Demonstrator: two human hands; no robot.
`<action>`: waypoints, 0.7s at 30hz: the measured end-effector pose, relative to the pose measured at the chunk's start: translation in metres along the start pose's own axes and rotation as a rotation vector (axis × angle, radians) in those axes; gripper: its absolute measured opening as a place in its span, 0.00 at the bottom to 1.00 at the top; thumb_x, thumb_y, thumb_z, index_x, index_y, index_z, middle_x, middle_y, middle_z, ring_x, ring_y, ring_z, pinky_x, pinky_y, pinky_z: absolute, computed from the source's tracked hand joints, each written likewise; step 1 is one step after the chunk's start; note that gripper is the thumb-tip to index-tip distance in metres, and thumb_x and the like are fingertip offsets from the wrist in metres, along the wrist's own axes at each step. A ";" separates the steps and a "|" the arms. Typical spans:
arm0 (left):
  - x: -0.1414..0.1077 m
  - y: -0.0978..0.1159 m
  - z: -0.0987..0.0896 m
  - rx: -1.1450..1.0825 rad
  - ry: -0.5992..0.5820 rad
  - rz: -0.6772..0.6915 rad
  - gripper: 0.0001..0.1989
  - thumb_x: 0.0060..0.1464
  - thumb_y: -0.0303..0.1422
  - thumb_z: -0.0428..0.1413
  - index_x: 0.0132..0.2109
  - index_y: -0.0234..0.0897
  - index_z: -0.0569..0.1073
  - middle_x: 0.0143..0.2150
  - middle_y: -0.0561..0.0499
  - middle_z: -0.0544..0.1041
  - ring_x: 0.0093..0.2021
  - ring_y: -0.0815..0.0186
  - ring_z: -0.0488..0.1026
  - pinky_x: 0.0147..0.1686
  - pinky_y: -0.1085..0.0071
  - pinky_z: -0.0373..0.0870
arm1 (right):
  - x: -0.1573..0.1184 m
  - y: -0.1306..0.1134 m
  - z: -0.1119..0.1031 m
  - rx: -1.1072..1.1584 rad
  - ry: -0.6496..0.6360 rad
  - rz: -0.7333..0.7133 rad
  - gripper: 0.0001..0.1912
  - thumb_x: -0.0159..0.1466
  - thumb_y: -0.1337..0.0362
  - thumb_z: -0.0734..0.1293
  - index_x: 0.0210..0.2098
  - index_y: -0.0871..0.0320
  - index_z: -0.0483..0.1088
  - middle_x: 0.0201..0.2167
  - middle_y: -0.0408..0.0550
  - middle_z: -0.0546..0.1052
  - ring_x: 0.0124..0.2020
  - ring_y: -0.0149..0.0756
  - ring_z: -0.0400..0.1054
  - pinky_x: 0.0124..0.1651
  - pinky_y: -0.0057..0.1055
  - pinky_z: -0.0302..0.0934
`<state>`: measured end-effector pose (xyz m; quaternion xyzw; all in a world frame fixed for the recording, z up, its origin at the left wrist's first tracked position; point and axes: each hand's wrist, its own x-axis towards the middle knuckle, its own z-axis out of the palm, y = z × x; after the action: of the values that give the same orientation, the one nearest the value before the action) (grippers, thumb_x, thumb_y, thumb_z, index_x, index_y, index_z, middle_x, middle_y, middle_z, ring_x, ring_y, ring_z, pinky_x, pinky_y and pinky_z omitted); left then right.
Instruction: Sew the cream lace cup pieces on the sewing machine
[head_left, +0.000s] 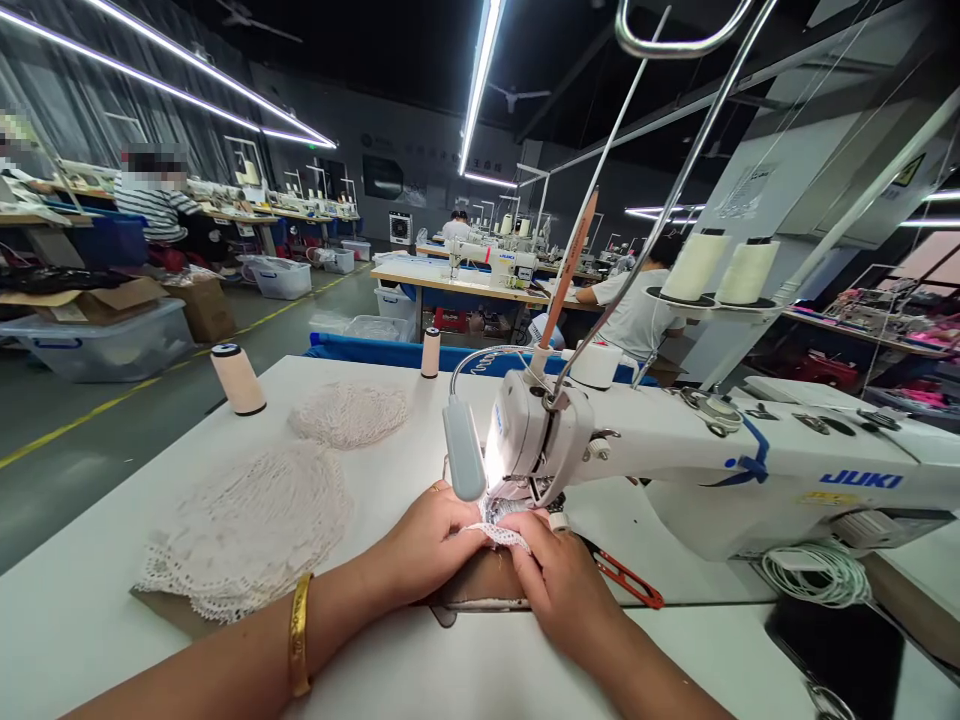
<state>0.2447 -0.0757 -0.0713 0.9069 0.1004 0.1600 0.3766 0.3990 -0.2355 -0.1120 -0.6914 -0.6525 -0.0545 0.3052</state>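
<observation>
A strip of white lace trim [504, 535] is stretched between my two hands, just in front of the needle area of the white sewing machine [675, 440]. My left hand [431, 540] pinches the lace with its thumb on top, the fingers partly hidden beneath the machine head. From the other side, my right hand [559, 565] holds the lace, fingers bent over its edge. A small grey lamp [465, 450] lights the spot. The needle and presser foot are largely hidden. Two heaps of cream lace, a large lace pile [255, 520] and a smaller lace pile [349, 413], lie to the left.
Thread cones, one peach cone [238, 380] and a smaller spool [430, 353], stand on the table [360, 660]. Orange-handled snips [626, 580] lie right of my right hand. A dark phone-like slab [836, 650] and coiled pale cable [814, 575] are further right. Co-workers sit beyond.
</observation>
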 end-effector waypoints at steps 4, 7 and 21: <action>-0.001 0.000 -0.002 -0.012 -0.035 -0.003 0.21 0.70 0.35 0.50 0.25 0.37 0.68 0.32 0.54 0.74 0.30 0.68 0.67 0.31 0.72 0.63 | 0.001 0.001 0.000 0.050 0.042 -0.024 0.14 0.73 0.73 0.57 0.47 0.50 0.70 0.35 0.43 0.80 0.35 0.43 0.73 0.38 0.35 0.66; -0.003 -0.002 -0.002 0.023 -0.022 0.081 0.20 0.69 0.33 0.49 0.27 0.37 0.69 0.32 0.54 0.74 0.30 0.68 0.67 0.32 0.72 0.64 | -0.002 0.001 -0.001 0.045 0.049 -0.065 0.16 0.72 0.73 0.58 0.49 0.50 0.72 0.36 0.44 0.81 0.38 0.44 0.74 0.41 0.36 0.68; 0.000 -0.003 0.011 0.045 0.057 0.055 0.08 0.54 0.26 0.64 0.31 0.38 0.73 0.34 0.55 0.76 0.36 0.64 0.73 0.37 0.70 0.67 | 0.006 -0.007 -0.004 0.125 0.087 0.083 0.12 0.77 0.65 0.60 0.40 0.51 0.73 0.35 0.41 0.82 0.34 0.39 0.76 0.36 0.31 0.64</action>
<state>0.2481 -0.0808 -0.0809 0.9126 0.0898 0.1936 0.3487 0.3945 -0.2330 -0.1035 -0.6944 -0.6116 -0.0312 0.3778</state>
